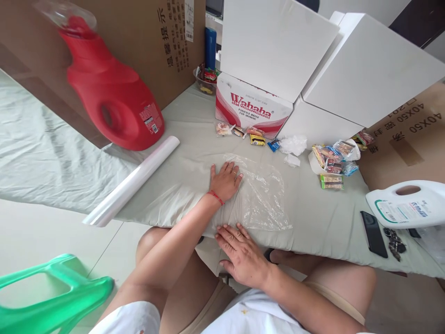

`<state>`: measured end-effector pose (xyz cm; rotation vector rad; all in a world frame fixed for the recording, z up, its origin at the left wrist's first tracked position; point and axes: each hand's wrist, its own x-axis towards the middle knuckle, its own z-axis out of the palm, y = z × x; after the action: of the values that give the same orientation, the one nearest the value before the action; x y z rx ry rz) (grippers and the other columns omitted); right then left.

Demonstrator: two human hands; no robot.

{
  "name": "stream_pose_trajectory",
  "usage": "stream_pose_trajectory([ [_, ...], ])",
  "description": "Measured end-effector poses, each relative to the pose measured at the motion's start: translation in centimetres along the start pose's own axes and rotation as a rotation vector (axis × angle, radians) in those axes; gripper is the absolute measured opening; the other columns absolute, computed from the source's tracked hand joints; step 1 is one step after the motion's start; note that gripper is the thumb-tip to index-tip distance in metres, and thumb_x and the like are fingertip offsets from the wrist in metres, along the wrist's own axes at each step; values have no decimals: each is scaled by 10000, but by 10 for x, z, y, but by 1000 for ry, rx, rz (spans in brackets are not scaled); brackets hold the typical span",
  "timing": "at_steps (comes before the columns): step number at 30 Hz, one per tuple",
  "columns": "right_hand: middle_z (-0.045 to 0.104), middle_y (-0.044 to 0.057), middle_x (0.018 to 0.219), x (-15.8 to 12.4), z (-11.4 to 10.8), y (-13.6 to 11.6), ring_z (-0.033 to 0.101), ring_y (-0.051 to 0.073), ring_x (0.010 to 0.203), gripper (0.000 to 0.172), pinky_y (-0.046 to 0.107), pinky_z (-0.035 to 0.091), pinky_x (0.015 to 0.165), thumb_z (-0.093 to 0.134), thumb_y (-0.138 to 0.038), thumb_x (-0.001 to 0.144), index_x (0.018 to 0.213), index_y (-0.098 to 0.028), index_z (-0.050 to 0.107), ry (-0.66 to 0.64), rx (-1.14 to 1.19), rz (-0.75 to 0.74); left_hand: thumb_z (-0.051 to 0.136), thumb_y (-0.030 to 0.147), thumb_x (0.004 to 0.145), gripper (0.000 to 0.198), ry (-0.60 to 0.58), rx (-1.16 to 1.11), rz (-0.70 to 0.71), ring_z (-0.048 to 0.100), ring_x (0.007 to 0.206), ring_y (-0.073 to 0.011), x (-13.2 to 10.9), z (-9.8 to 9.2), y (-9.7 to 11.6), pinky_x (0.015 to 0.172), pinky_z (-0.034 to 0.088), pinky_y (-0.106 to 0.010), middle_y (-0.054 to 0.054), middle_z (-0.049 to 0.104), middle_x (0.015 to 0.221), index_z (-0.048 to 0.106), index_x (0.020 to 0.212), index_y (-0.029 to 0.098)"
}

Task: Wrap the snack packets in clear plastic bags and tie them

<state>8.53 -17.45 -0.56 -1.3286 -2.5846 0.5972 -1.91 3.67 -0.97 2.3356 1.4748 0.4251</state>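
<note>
A thin clear plastic bag (266, 197) lies flat and creased on the pale green cloth of the table (313, 222). My left hand (225, 182), with a red string at the wrist, presses down on the bag's left part, its fingers spread. Closer to me, my right hand (241, 255) rests its fingertips at the table's front edge, by the bag's near side. Its fingers are stretched out and it holds nothing. To the left of both hands lies a roll of clear plastic film (134, 181), its near end jutting past the edge.
A red detergent jug (128, 93) stands at the left. Wrapped snacks (257, 139) lie before the Wahaha carton (253, 106); more fill a white bowl (315, 160). At the right are a white jug (410, 204), a phone (373, 234) and keys (395, 243). A green stool (59, 292) stands lower left.
</note>
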Motion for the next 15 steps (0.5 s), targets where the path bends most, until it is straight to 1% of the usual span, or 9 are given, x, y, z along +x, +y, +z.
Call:
stream_pose_trajectory([
  [2,364,97,1676,-6,1,-4,259,238,1578,587,528,152,1318,539,-399,1032,1559,-160,440,-15,39,-19,211,482,1063,603,-17,27,-9,283,1571,-315,-1,1,0,1238,73,-715,-107,364,1677,491,1538,238],
  [4,430,100,1641,-10,-1,-8,291,240,1566,542,536,167,1312,544,-409,1029,1514,-174,498,-23,105,-61,201,514,1061,628,-34,56,-14,267,1577,-317,-2,3,1,1233,74,-725,-106,338,1687,465,1558,236],
  [6,525,114,1569,-11,-10,-7,390,249,1513,489,516,275,1279,569,-400,1014,1452,-182,561,23,210,-110,188,530,1058,655,-33,96,-10,243,1586,-319,-4,5,2,1231,66,-732,-108,312,1697,424,1584,219],
  [8,612,116,1472,-9,-28,2,517,245,1405,403,472,420,1191,589,-346,1000,1379,-212,618,131,324,-103,170,528,1059,673,-20,141,-2,216,1595,-315,-7,7,3,1233,54,-729,-111,283,1707,375,1609,199],
  [9,650,111,1415,-6,-39,11,574,238,1336,358,451,474,1135,587,-314,998,1343,-234,639,205,364,-63,162,524,1060,676,-18,161,0,203,1599,-311,-8,8,3,1237,51,-724,-109,269,1712,356,1618,196],
  [11,714,88,1282,5,-64,40,650,227,1203,283,432,525,1046,558,-281,1008,1267,-279,672,355,385,78,156,522,1061,676,-24,187,-2,181,1605,-303,-9,9,4,1244,48,-712,-100,247,1720,334,1629,201],
  [13,748,73,1126,25,-90,81,700,218,1046,231,396,562,940,533,-311,1007,1163,-274,699,477,357,258,160,529,1059,681,-38,194,-4,166,1609,-304,-8,10,4,1244,47,-714,-90,229,1725,323,1634,203],
  [15,751,83,1081,54,-113,129,711,229,976,245,374,576,849,518,-357,987,1101,-243,703,533,285,419,169,537,1056,685,-47,187,-4,149,1612,-306,-7,11,4,1241,37,-722,-79,216,1729,317,1637,205],
])
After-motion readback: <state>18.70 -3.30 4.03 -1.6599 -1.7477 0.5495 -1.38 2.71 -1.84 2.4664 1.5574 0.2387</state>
